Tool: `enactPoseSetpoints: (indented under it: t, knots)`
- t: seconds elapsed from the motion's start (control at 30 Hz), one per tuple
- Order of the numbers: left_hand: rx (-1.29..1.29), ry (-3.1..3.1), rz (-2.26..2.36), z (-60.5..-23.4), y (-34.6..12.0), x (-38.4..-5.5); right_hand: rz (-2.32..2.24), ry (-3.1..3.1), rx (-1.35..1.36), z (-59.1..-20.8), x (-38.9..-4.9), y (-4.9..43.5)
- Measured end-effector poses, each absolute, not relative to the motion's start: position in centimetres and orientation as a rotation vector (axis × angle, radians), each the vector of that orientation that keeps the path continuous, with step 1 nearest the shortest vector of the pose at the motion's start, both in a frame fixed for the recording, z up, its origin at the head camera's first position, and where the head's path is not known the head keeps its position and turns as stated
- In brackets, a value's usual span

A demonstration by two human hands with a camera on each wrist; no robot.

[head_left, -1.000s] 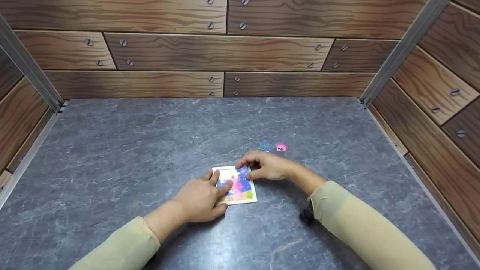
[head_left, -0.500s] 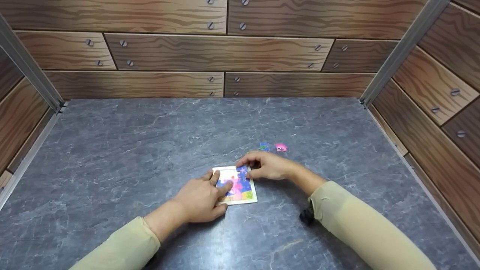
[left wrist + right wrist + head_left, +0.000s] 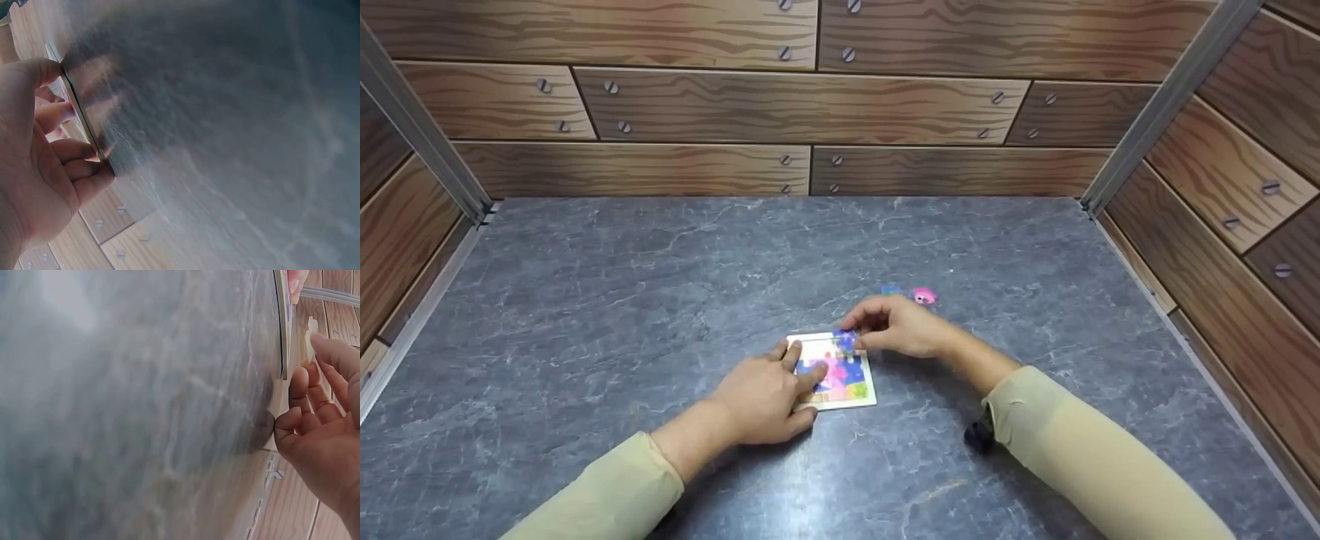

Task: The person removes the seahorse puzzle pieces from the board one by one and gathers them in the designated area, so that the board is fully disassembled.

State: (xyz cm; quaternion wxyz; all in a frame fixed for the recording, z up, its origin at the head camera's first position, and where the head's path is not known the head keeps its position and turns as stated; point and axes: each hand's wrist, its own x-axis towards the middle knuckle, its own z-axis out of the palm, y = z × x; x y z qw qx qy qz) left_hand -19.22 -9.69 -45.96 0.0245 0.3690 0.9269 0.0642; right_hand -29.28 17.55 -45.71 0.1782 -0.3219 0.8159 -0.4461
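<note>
A small jigsaw puzzle board (image 3: 871, 388) with a white frame lies on the grey marbled table. Pink, blue and yellow-green pieces fill its near part, and a white area shows at its far left. My left hand (image 3: 757, 397) rests on its left side, index finger across the pieces and thumb at the near edge. With thumb and fingertips, my right hand (image 3: 906, 328) pinches a blue puzzle piece (image 3: 844, 340) over the far right corner. In the right wrist view, that piece's pale edge (image 3: 310, 340) stands tilted, apart from the board.
Beyond the right hand, a pink puzzle piece (image 3: 924, 296) and a blue-green puzzle piece (image 3: 890, 289) lie on the table (image 3: 660, 270). Wood-patterned walls (image 3: 810, 109) with grey metal corner posts (image 3: 1166, 105) enclose the back and sides.
My right hand has lifted slightly and moved a little away from me, with the blue piece now raised and tilted at the board's far right corner. The left hand stays in place.
</note>
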Motion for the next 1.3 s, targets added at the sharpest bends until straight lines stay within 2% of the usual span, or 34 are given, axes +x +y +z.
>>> enactPoseSetpoints:
  t: [0.53, 1.3]
  knots:
    - [1.124, 2.875, 0.186, -46.1, -9.8, -19.3, -1.254, 2.458, -0.934, -44.1, -29.0, 19.3]
    - [1.171, 2.892, 0.21, -46.1, -9.8, -19.3, -1.279, 2.582, -0.862, -43.4, -29.8, 24.2]
